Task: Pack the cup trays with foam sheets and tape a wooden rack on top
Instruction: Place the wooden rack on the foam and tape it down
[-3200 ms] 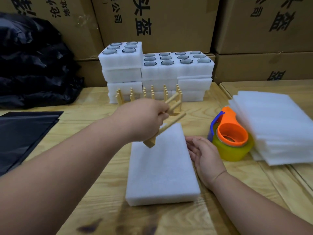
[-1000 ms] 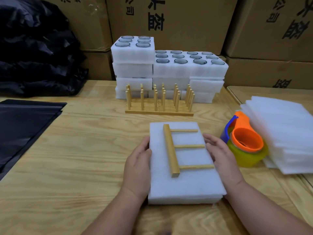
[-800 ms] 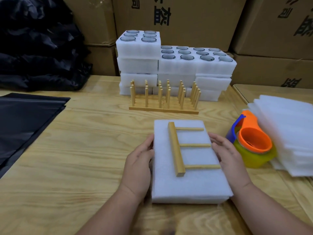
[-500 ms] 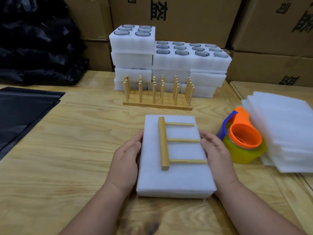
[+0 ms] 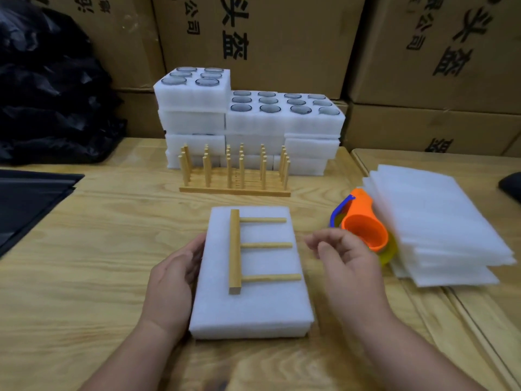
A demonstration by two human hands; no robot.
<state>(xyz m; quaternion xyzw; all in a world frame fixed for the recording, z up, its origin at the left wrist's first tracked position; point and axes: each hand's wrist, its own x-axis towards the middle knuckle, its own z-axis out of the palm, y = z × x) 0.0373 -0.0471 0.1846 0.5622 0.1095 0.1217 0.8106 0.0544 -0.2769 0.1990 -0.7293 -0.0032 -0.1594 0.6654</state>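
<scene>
A white foam-covered cup tray (image 5: 253,303) lies flat on the table in front of me. On top of it rests a wooden rack (image 5: 235,249), a bar with three pegs pointing right. My left hand (image 5: 174,280) presses flat against the tray's left side. My right hand (image 5: 344,266) hovers just right of the tray, fingers loosely bent, holding nothing. An orange tape dispenser (image 5: 363,227) with a yellowish tape roll stands right behind that hand.
A pile of loose foam sheets (image 5: 439,221) lies at the right. Several upright wooden racks (image 5: 235,176) stand in the middle, in front of stacked foam cup trays (image 5: 248,122). Black bags (image 5: 28,198) cover the left. Cardboard boxes (image 5: 282,38) line the back.
The wooden rack was laid on the foam tray and both hands squared the tray's sides. Now my right hand has lifted off the right side toward the tape dispenser.
</scene>
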